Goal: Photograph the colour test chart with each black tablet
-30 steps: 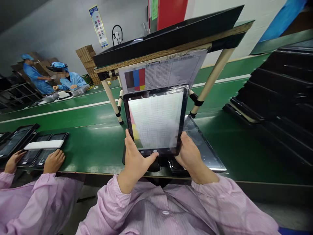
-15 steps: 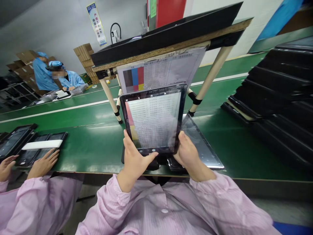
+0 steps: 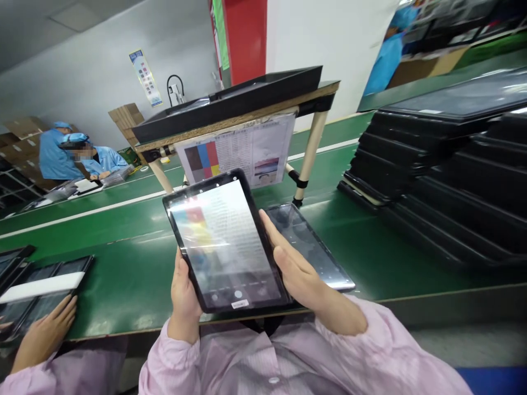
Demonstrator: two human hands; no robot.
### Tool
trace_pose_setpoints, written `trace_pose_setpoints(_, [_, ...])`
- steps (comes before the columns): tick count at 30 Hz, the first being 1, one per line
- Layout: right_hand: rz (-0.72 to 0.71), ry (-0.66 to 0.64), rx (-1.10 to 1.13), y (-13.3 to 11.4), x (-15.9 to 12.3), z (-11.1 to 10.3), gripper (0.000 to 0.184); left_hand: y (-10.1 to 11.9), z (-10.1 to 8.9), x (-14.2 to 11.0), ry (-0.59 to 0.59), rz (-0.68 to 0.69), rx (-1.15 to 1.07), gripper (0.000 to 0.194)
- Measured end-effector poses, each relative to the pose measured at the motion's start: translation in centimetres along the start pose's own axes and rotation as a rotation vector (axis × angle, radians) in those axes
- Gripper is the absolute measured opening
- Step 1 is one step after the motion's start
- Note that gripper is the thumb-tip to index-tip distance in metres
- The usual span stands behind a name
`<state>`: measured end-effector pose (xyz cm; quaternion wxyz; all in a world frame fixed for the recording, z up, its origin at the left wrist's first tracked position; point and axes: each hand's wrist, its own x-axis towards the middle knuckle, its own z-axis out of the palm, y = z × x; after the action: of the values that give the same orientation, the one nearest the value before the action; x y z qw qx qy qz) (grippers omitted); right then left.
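Observation:
A black-framed tablet (image 3: 226, 247) is held tilted above the near edge of the green bench, its lit screen showing a camera view of a printed sheet. My left hand (image 3: 184, 291) grips its lower left side, the thumb at the edge. My right hand (image 3: 294, 269) is closed along its right side, fingers partly behind it. Past the tablet hangs a printed color chart sheet (image 3: 234, 153) under a small raised stand (image 3: 242, 118). A flat tablet-like panel under clear film (image 3: 308, 241) lies on the bench just right of the tablet.
Stacks of black trays (image 3: 411, 159) rise on the right. At the left, a co-worker's hand (image 3: 47, 332) rests by a black tray with a white strip (image 3: 43, 285). People in blue work across the green bench (image 3: 132, 247). Cardboard boxes (image 3: 125, 123) stand behind.
The tablet has come lower and left and is now tilted. My left thumb has left the screen's bottom for the left edge; my right hand has moved higher along the side. The view has shifted right.

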<state>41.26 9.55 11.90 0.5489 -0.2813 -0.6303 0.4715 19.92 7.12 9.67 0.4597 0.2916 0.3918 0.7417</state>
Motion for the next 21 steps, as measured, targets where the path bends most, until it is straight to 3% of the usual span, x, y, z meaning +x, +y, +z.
trace_pose_setpoints(3, [-0.132,-0.069,-0.192,-1.9,1.6,-0.8,0.063,-0.3,0.2,-0.3,-0.038,-0.048,-0.045,0.052])
trace_pose_setpoints(7, [-0.198,-0.027,-0.354,-3.0,2.9,-1.3,0.068,-1.2,-0.2,-0.7,-0.030,-0.061,-0.064,0.054])
trace_pose_setpoints(14, [-0.134,-0.080,-0.468,-0.5,3.4,-2.5,0.071,-1.1,-0.9,-0.9,0.061,-0.117,0.052,0.060])
trace_pose_setpoints(16, [-0.124,-0.014,-0.407,0.7,3.4,-3.5,0.072,-0.6,-1.1,-0.1,0.062,-0.120,0.121,0.055])
trace_pose_setpoints(21, [-0.099,0.301,-0.289,1.6,1.7,-6.2,0.059,-0.9,-2.8,3.5,0.033,-0.197,0.240,0.053])
